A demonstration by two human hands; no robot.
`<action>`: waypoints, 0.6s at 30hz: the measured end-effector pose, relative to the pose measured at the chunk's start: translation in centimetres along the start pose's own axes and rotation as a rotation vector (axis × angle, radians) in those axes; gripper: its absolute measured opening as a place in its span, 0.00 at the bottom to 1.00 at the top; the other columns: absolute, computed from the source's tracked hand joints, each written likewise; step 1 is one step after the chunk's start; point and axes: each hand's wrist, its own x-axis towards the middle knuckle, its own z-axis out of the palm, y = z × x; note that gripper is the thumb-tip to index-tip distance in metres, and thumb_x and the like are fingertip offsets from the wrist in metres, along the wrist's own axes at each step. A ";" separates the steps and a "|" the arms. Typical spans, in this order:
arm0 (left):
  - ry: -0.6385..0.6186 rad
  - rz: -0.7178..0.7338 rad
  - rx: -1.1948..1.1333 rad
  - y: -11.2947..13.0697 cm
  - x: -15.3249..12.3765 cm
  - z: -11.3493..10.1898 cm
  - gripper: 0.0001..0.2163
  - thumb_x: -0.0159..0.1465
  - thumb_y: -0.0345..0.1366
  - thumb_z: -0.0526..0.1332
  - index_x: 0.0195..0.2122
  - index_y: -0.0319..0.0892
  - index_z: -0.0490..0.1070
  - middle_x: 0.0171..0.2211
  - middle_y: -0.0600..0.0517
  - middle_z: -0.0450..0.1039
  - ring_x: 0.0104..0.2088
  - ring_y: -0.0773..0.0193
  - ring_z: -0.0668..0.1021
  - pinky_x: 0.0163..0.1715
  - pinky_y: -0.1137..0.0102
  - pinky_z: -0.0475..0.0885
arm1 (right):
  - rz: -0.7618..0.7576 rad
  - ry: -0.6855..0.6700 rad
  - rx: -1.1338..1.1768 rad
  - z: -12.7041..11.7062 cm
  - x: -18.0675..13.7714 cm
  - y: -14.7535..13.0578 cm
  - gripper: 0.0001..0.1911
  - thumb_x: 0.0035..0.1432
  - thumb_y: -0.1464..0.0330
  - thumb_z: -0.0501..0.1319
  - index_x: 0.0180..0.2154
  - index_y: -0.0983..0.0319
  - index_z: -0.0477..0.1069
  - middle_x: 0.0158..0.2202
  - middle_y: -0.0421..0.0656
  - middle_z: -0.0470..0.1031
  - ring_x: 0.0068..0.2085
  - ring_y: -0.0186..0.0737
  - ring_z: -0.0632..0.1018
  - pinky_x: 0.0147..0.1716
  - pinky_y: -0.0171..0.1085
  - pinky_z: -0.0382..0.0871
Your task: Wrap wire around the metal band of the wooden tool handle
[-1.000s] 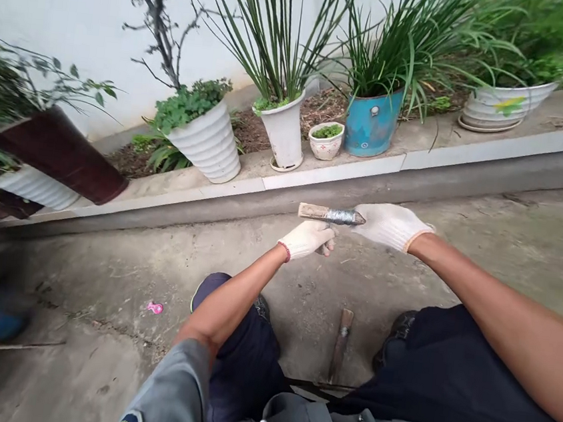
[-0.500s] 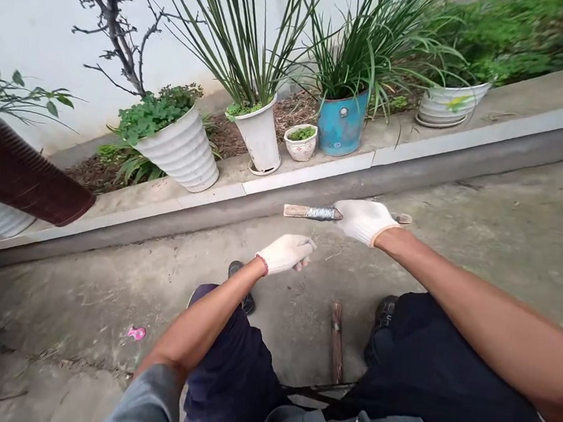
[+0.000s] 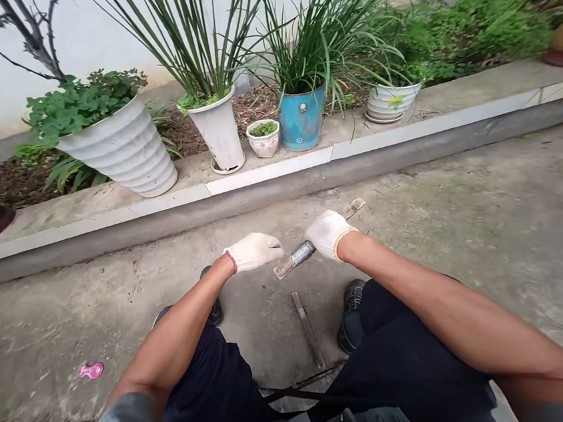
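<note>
My right hand (image 3: 328, 233), in a white glove, grips a wooden-handled tool (image 3: 296, 258) wrapped with grey tape; the tool slants down to the left, and its other end (image 3: 351, 208) sticks out behind the hand. My left hand (image 3: 253, 251), also gloved, hovers just left of the tool's lower end with fingers loosely curled, holding nothing. A second flat tool (image 3: 307, 328) lies on the concrete ground between my feet.
A raised concrete kerb (image 3: 275, 177) runs across ahead, carrying white ribbed pots (image 3: 127, 151), a tall white pot (image 3: 219, 130), a small bowl pot (image 3: 263, 143) and a blue pot (image 3: 300, 119). A pink scrap (image 3: 91, 370) lies on the ground at left. My dark shoes (image 3: 352, 309) rest on the ground.
The right hand has tilted the tool from level to slanting down-left and lowered it towards the left hand. The view has swung, shifting the pots leftward.
</note>
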 end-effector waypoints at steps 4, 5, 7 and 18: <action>-0.007 0.022 0.028 0.6 0.4 -0.1 0.17 0.72 0.45 0.55 0.36 0.44 0.81 0.33 0.53 0.79 0.33 0.62 0.75 0.33 0.69 0.63 | -0.011 -0.024 -0.014 0.2 -0.5 1.1 0.16 0.62 0.76 0.62 0.47 0.71 0.86 0.45 0.65 0.83 0.51 0.60 0.84 0.49 0.47 0.71; 0.012 0.030 0.009 0.8 0.5 -0.2 0.17 0.72 0.45 0.55 0.38 0.44 0.82 0.36 0.53 0.81 0.35 0.61 0.77 0.35 0.70 0.65 | -0.026 -0.038 -0.008 0.3 -0.6 1.5 0.16 0.61 0.76 0.64 0.47 0.70 0.86 0.45 0.63 0.84 0.50 0.58 0.84 0.48 0.45 0.71; 0.034 0.033 -0.065 0.9 0.7 -0.3 0.17 0.71 0.47 0.56 0.39 0.44 0.82 0.36 0.53 0.81 0.36 0.61 0.78 0.35 0.70 0.66 | -0.112 -0.075 0.030 0.5 -0.9 2.6 0.16 0.58 0.74 0.66 0.47 0.65 0.86 0.43 0.56 0.85 0.46 0.51 0.84 0.42 0.40 0.69; 0.099 0.082 -0.882 0.1 0.4 0.9 0.16 0.72 0.47 0.60 0.41 0.38 0.75 0.30 0.50 0.78 0.28 0.66 0.78 0.32 0.72 0.74 | -0.016 0.261 0.517 -0.5 -1.1 4.1 0.21 0.63 0.52 0.64 0.43 0.63 0.81 0.35 0.45 0.81 0.34 0.40 0.77 0.31 0.34 0.61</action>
